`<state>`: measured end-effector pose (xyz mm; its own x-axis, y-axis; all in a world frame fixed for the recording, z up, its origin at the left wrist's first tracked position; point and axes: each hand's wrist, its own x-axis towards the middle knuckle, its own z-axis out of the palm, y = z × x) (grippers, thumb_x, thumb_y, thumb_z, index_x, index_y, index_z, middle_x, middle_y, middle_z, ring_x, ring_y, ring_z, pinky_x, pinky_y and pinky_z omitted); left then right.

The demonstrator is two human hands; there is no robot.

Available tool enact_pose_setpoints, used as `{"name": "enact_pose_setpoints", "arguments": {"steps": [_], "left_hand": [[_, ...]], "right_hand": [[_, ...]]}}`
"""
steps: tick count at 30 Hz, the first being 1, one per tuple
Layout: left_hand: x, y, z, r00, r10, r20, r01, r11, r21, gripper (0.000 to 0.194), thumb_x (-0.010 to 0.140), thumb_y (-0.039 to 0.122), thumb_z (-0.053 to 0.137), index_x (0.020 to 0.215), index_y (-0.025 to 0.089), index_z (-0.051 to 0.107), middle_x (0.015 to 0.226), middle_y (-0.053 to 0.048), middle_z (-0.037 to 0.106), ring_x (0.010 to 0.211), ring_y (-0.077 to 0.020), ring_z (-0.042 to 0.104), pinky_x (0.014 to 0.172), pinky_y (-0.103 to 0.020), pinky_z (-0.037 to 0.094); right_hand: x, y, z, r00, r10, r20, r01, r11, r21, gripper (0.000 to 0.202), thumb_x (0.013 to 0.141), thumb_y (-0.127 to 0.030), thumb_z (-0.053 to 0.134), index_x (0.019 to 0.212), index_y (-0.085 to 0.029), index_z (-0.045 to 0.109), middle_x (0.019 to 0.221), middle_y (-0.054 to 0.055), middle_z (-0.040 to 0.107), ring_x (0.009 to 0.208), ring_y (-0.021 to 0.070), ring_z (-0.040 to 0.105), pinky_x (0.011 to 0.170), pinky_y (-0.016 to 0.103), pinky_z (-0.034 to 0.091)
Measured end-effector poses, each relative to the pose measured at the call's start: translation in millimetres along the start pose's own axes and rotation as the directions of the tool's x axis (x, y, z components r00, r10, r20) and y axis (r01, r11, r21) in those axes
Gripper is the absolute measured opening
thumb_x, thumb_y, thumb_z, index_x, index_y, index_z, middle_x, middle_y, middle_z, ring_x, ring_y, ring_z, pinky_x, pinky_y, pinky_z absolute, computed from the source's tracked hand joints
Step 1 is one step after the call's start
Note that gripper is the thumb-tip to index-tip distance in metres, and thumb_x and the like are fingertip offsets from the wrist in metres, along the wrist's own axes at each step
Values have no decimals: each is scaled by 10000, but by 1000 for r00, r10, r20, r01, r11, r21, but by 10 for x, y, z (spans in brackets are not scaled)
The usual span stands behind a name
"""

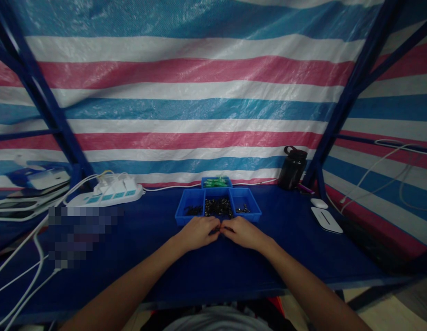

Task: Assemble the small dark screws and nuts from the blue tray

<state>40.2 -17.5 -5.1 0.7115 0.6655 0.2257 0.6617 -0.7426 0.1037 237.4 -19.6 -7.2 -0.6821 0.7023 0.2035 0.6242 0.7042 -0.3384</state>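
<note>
My left hand (198, 232) and my right hand (244, 232) meet fingertip to fingertip just in front of the blue bins. Both are closed in a pinch, and whatever they hold is too small to make out. The middle blue bin (218, 207) is full of small dark parts. A few dark pieces lie in the left blue bin (190, 198), and some small shiny pieces are in the right blue bin (246, 195). Behind them, a smaller blue bin (216, 182) contains green items.
On the blue table (137, 257), a white power strip (111, 197) with cables sits at the left. A black bottle (292, 169) stands at the back right, near a white flat device (326, 219) and a small white case (319, 203). Blue metal posts frame the striped sheet.
</note>
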Motion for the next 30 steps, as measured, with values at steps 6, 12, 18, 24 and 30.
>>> {"name": "enact_pose_setpoints", "arguments": {"steps": [6,12,18,24,30], "left_hand": [[2,-11,13,1000,0,-5,0,1000,-21,46,839,240,536,856,198,540,828,10,619,724,-146,587,591,-216,350],[3,-11,5,1000,-25,7,25,999,-42,58,838,239,538,873,195,552,821,4,627,701,-144,587,582,-213,350],[-2,-9,0,999,-35,24,36,999,-41,101,850,249,531,935,207,564,802,4,641,701,-154,601,579,-213,361],[-2,-14,7,999,-34,19,35,999,-32,99,846,257,537,931,214,563,774,12,644,649,-146,594,544,-211,340],[3,-7,15,999,-38,25,38,999,-5,100,853,268,528,924,209,565,775,6,641,658,-146,601,548,-211,350]], "right_hand": [[0,-9,-6,1000,12,15,-13,1000,15,208,896,-212,455,856,-161,653,781,39,683,684,138,604,627,219,362],[-5,-2,7,1000,-9,8,9,1000,-7,211,900,-222,456,866,-162,655,794,41,690,696,141,612,632,221,366],[-2,7,19,1000,-9,2,9,999,-38,226,902,-226,452,847,-159,660,779,49,693,673,141,612,605,224,356],[0,8,3,1000,-11,19,12,1000,-5,220,903,-222,453,863,-162,661,815,45,698,709,139,619,646,220,374],[3,0,-3,1000,-3,30,3,1000,-13,224,902,-216,452,860,-161,665,806,47,695,715,143,614,656,225,372]]}}
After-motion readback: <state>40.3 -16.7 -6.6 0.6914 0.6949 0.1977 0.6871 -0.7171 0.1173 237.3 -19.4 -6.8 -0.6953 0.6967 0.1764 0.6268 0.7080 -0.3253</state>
